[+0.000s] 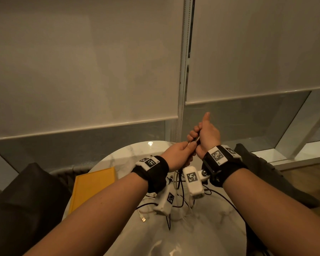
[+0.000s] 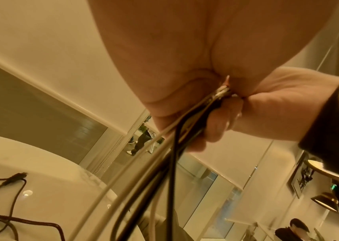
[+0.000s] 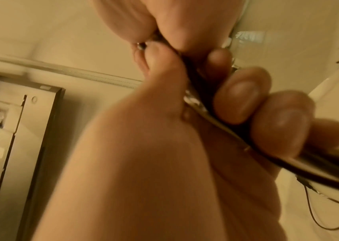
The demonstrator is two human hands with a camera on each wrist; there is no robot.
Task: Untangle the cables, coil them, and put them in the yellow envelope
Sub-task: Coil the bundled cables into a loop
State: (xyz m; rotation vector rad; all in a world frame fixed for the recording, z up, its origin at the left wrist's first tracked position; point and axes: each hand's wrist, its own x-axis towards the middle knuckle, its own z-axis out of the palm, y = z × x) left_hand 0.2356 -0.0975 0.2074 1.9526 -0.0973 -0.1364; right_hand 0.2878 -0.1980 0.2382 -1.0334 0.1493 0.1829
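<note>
Above the round marble table (image 1: 137, 152), both hands are holding up a bunch of cables (image 2: 185, 130). The left hand (image 1: 175, 156) is pinching the bunch near its top end, with thumb and fingers curled on it. The right hand (image 1: 207, 133) is sitting just past the left one, touching it, with its fingers wrapped round the same bunch and its thumb sticking up. Black and white cables are running together through both hands. The bunch is pointing up and away from the table, and its long part is hanging down toward the table top.

Under the hands, more cables are lying loose on the table, looping over each other. A small gold plug (image 1: 143, 219) is lying at the near end of one white cable.

To the left of the hands, the yellow envelope (image 1: 92, 187) is lying flat on the table, well apart from the hanging cables.

Beside the table, dark chairs (image 1: 17, 200) are standing on both sides. Behind the table, pale window blinds (image 1: 81, 61) are hanging down most of the way over a window.
</note>
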